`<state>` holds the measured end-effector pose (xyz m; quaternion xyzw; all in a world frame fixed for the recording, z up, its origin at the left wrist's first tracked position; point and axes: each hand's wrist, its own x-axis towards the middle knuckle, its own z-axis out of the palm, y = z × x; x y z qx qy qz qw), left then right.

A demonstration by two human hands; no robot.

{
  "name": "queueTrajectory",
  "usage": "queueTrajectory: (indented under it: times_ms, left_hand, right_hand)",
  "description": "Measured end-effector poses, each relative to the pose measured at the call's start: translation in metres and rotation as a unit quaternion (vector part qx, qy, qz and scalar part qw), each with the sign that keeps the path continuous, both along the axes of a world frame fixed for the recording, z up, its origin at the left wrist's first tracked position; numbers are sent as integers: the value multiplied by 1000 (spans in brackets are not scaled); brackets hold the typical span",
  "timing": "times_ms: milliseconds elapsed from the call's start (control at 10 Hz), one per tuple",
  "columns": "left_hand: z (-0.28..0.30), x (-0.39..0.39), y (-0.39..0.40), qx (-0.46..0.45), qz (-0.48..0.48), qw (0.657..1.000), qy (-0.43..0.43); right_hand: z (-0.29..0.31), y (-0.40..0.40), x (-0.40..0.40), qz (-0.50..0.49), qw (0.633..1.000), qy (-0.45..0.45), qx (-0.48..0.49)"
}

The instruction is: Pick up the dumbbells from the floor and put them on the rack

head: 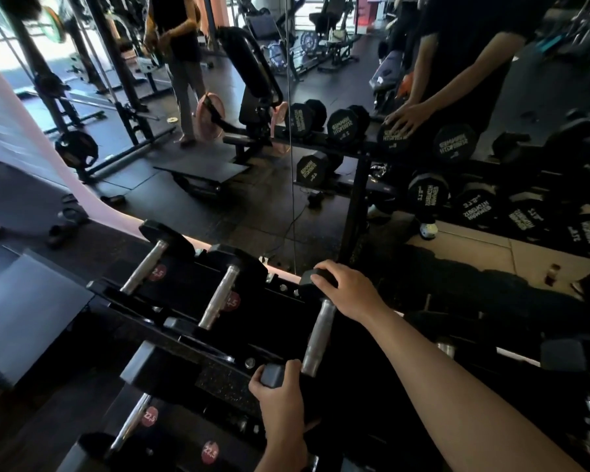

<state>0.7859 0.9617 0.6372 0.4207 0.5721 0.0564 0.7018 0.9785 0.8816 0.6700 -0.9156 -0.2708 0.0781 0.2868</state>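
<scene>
A black hex dumbbell with a steel handle (319,337) lies on the top shelf of the black dumbbell rack (218,379), third in its row. My right hand (349,291) rests over its far head, fingers curled on it. My left hand (280,400) grips its near head at the rack's front edge. Two smaller dumbbells (143,267) (218,298) sit to its left on the same shelf, beside red weight stickers. On the lower shelf a larger chrome-handled dumbbell (130,424) lies by stickers reading 22.5.
A wall mirror (321,185) stands right behind the rack and reflects the rack, its dumbbells and me. A grey bench pad (28,311) is at the left. In the mirror, another person (181,63) stands among weight machines and plates.
</scene>
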Motion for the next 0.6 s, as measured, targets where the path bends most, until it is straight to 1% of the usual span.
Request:
queueTrajectory:
  times_ms: [100, 200, 300, 400, 600]
  left_hand:
    - [5, 1, 4, 1, 3, 1000, 5]
    - [7, 3, 7, 75, -24, 997, 11]
    - [11, 6, 9, 141, -46, 989, -9]
    - [28, 15, 14, 156, -47, 986, -31]
    - [55, 12, 3, 188, -45, 981, -10]
  right_hand:
    - [4, 1, -1, -2, 1000, 10, -16]
    - [14, 2, -4, -21, 998, 36, -48]
    - [20, 0, -12, -31, 998, 40, -45]
    - [33, -10, -22, -43, 998, 40, -17]
    - [49, -28, -46, -28, 999, 16, 12]
